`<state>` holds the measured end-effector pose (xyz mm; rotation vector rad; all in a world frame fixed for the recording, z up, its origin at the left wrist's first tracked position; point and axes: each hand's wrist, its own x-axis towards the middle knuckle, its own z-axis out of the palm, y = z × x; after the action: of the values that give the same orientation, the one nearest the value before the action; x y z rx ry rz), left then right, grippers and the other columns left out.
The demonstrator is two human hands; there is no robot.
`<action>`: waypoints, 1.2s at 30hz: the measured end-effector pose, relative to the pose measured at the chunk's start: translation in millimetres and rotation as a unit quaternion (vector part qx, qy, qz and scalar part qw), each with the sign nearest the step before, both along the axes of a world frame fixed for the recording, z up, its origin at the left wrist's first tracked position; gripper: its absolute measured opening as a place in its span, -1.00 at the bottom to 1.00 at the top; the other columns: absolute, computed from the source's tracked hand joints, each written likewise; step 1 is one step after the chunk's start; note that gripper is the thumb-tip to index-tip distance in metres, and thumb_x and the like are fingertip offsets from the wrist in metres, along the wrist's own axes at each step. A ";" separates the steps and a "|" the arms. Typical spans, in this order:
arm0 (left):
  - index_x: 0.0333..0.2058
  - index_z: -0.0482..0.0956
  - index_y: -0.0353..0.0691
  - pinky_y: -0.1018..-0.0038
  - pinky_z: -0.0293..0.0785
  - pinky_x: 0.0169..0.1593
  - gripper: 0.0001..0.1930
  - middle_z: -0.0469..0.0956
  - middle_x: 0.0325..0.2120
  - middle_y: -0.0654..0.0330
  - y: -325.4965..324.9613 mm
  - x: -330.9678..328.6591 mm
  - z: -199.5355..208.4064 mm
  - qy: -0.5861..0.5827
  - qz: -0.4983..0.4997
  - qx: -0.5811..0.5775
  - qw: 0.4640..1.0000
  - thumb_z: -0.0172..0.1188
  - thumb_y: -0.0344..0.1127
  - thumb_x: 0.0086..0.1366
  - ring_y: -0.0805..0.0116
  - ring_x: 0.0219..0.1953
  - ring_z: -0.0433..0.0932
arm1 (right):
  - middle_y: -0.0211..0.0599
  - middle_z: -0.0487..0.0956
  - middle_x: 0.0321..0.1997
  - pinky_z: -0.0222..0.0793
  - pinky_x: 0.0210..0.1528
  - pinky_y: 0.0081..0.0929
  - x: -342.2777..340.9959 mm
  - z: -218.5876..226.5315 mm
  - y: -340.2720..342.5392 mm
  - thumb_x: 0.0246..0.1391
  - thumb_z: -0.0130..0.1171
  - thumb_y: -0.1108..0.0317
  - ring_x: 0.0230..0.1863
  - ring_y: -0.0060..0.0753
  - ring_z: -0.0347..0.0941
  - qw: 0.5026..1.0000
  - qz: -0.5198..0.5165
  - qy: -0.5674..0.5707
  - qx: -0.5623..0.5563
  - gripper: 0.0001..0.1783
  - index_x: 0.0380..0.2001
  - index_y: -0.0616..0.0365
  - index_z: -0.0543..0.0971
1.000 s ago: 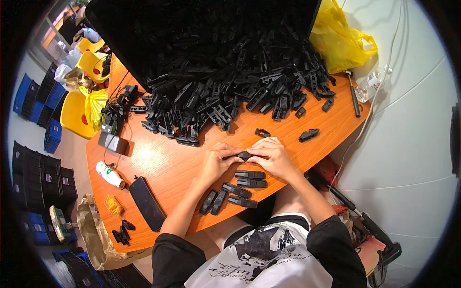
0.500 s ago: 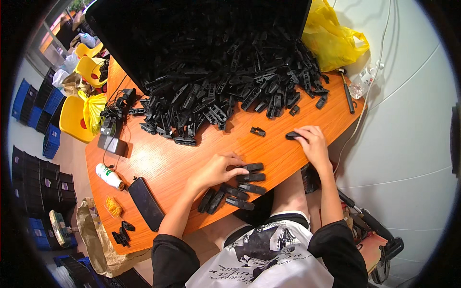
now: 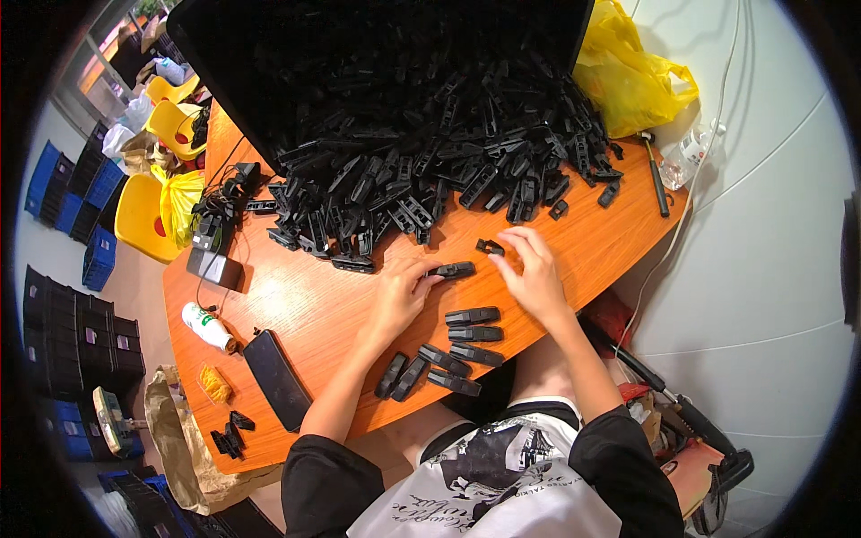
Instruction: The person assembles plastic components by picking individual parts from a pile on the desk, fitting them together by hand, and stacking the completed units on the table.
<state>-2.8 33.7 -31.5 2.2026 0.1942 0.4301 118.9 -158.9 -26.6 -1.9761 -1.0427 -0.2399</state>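
My left hand (image 3: 408, 291) pinches one end of a black plastic clip-like part (image 3: 456, 270) just above the tabletop. To its right, my right hand (image 3: 531, 273) has thumb and forefinger apart beside a small black piece (image 3: 490, 247) lying on the table; whether they touch it I cannot tell. Nearer to me lie several similar black parts (image 3: 475, 334), some in a stacked row and others (image 3: 410, 378) slanted to the left. Beyond both hands a large heap of black plastic parts (image 3: 395, 193) spills from a dark bin (image 3: 229, 85).
On the wooden table (image 3: 296, 300), a phone (image 3: 275, 380), a white bottle (image 3: 208, 327), yellow bands (image 3: 214, 384) and a black adapter box (image 3: 215, 268) lie left. A hammer (image 3: 659, 179), clear bottle (image 3: 689, 154) and yellow bag (image 3: 632, 76) are at the far right.
My left hand has moved up from the near row and now grips a black part. My right hand has come left to the small piece, without the dark part it held before.
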 end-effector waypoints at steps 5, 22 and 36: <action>-0.28 0.61 -0.30 0.28 0.38 -0.08 -0.78 0.57 -0.33 0.09 1.1 2.1 -5.8 -0.044 -0.031 0.080 0.995 0.28 -0.42 0.06 0.06 -0.19 0.46 | -0.17 0.56 -0.19 0.41 -0.09 -0.37 9.3 -6.5 2.4 -0.06 0.28 0.41 -0.16 -0.17 0.48 0.998 -0.036 0.007 -0.050 -0.77 -0.30 0.28 0.60; -0.31 0.63 -0.30 0.34 0.38 -0.20 -0.81 0.53 -0.43 0.11 -1.6 1.0 -8.9 -0.039 -0.017 0.040 0.998 0.29 -0.49 0.03 0.13 -0.32 0.43 | -0.18 0.63 -0.26 0.48 -0.16 -0.49 -2.0 -7.6 4.1 -0.11 0.24 0.61 -0.24 -0.24 0.56 0.956 0.136 0.258 0.044 -0.78 -0.31 0.26 0.62; -0.27 0.66 -0.24 0.39 0.40 -0.24 -0.76 0.55 -0.47 0.15 -3.1 0.2 -14.1 -0.054 -0.017 0.048 0.997 0.32 -0.45 0.00 0.19 -0.36 0.45 | -0.21 0.65 -0.28 0.48 -0.15 -0.47 -5.4 -22.8 10.4 -0.21 0.34 0.55 -0.26 -0.31 0.56 0.978 0.168 0.100 0.066 -0.76 -0.34 0.22 0.67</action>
<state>-2.7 30.6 -45.6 2.2656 0.0800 0.5485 113.5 -148.5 -49.4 -1.6361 -1.1759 0.0717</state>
